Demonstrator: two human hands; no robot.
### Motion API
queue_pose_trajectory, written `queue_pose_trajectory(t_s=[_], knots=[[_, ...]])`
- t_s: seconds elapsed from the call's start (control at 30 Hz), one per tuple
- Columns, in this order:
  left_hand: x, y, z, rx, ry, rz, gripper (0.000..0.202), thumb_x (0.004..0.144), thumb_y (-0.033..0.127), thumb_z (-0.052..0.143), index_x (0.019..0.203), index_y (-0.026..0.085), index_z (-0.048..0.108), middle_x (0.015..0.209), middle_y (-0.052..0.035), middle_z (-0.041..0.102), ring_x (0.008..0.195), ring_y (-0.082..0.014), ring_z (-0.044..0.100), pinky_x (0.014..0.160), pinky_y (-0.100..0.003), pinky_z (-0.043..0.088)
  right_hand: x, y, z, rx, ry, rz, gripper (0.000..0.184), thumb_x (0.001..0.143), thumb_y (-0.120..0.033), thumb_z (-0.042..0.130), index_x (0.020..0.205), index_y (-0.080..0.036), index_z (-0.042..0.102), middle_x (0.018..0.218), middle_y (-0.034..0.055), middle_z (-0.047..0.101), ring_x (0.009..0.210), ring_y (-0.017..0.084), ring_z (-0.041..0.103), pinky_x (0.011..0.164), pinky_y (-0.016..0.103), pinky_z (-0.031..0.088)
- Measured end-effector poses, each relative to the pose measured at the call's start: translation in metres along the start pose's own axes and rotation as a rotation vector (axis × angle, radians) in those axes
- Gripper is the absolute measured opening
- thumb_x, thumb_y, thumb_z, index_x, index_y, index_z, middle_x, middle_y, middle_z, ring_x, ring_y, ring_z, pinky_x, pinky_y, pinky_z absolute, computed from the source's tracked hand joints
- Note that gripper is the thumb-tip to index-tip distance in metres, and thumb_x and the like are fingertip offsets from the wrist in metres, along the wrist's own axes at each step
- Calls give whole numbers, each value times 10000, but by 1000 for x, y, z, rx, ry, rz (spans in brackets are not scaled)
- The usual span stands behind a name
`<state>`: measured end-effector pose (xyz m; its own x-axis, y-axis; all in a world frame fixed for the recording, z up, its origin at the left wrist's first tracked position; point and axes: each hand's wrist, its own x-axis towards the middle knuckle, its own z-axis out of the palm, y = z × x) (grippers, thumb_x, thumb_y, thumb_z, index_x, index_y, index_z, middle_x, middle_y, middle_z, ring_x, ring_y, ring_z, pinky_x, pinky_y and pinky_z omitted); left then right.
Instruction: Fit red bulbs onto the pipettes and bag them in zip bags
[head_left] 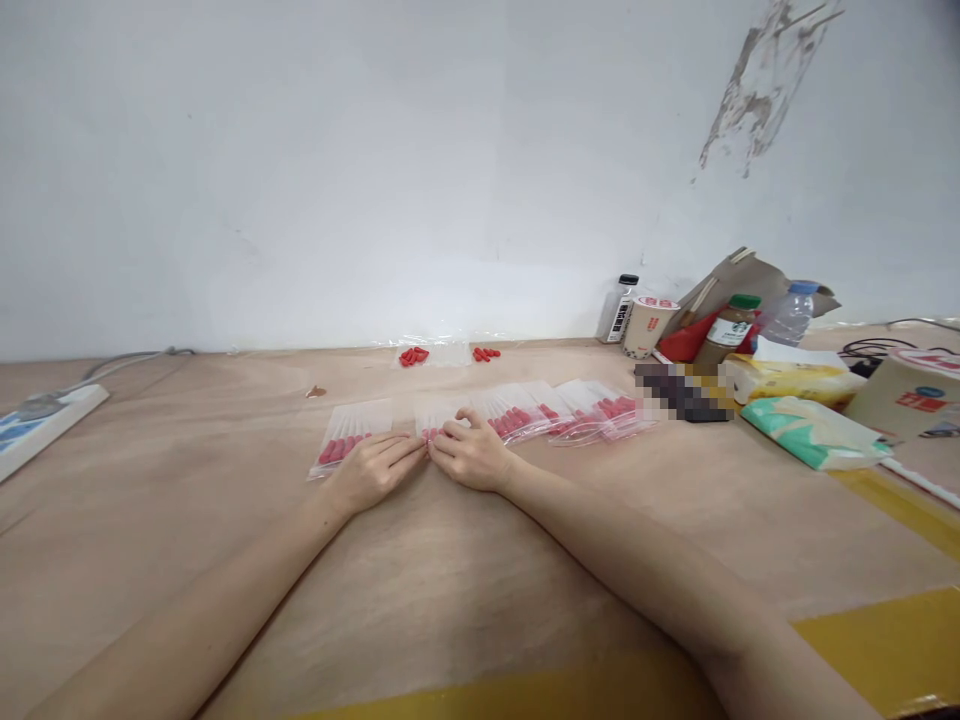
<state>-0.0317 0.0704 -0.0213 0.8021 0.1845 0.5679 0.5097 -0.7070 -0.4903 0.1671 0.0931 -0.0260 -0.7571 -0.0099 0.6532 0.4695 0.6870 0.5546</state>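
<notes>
Both hands meet at the near edge of a small clear zip bag (433, 410) with red pieces inside. The fingers of my left hand (375, 472) are closed together on its left corner. My right hand (474, 456) pinches the same edge from the right, its curled fingers covering much of the bag. Just left of my left hand lies a fanned stack of clear bags (361, 418) holding red pieces. More filled bags (517, 412) overlap in a row to the right of my right hand. The exact shape of the red pieces is too small to tell.
Loose red pieces (413, 357) lie on clear plastic near the wall, with another small group (487, 353) beside them. A power strip (52, 425) is at far left. Cups, bottles (731, 330), a tissue pack (814, 432) and a dark blurred object (682, 392) crowd the right.
</notes>
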Motion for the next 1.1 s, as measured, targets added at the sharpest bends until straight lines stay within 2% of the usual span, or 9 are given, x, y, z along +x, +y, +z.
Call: queue_pose_trajectory(t_s=[0.13, 0.43, 0.63, 0.8, 0.87, 0.93, 1.03, 1.1], knots=[[1, 0, -2, 13, 25, 11, 187, 859, 87, 448, 888, 157, 619, 925, -60, 691, 815, -167, 654, 782, -335, 533, -1, 2, 0, -9, 17, -36, 303, 886, -102, 347, 703, -168, 580, 681, 4, 564, 698, 124, 428, 788, 358, 278], [8, 5, -10, 1, 116, -62, 110, 814, 96, 532, 769, 160, 609, 813, -21, 696, 697, -130, 632, 769, -310, 522, -14, 11, -12, -105, 92, -68, 245, 856, -88, 389, 700, -151, 567, 673, 17, 559, 690, 133, 442, 796, 354, 306], [4, 3, -9, -20, 82, -108, 152, 826, 96, 499, 748, 169, 608, 794, -15, 690, 693, -122, 622, 796, -313, 512, -32, 25, -24, -160, 29, -7, 241, 850, -70, 390, 699, -147, 561, 628, 8, 527, 641, 124, 418, 806, 362, 299], [2, 1, -4, -59, 25, -154, 194, 854, 127, 470, 748, 181, 624, 799, -5, 694, 698, -123, 627, 814, -321, 489, -39, 28, -27, -173, -43, 64, 269, 848, -57, 379, 670, -151, 557, 603, 2, 516, 614, 116, 400, 853, 381, 279], [0, -1, -6, -97, -28, -219, 193, 872, 200, 464, 799, 192, 643, 852, -20, 693, 802, -153, 629, 829, -334, 476, -40, 29, -27, -161, -74, 79, 272, 848, -54, 382, 669, -151, 562, 608, 3, 526, 618, 114, 404, 872, 384, 269], [-4, -7, -12, -131, -138, -347, 240, 848, 354, 499, 960, 190, 635, 1017, -71, 655, 990, -215, 576, 874, -373, 446, -41, 30, -26, -126, -108, 72, 262, 850, -58, 393, 687, -155, 573, 629, 4, 547, 639, 116, 421, 873, 381, 268], [-17, -22, -26, -181, -414, -527, 692, 698, 595, 565, 1248, 187, 473, 1317, -153, 432, 1198, -330, 399, 949, -485, 352, -42, 31, -24, -59, -173, 77, 240, 859, -82, 406, 732, -168, 590, 678, 11, 584, 685, 126, 456, 858, 382, 276], [-27, -33, -35, -237, -594, -587, 789, 660, 645, 556, 1326, 269, 363, 1413, -124, 288, 1264, -374, 279, 956, -541, 303, -42, 29, -21, -34, -212, 119, 216, 866, -104, 408, 827, -183, 605, 755, 22, 615, 720, 138, 486, 867, 400, 275]])
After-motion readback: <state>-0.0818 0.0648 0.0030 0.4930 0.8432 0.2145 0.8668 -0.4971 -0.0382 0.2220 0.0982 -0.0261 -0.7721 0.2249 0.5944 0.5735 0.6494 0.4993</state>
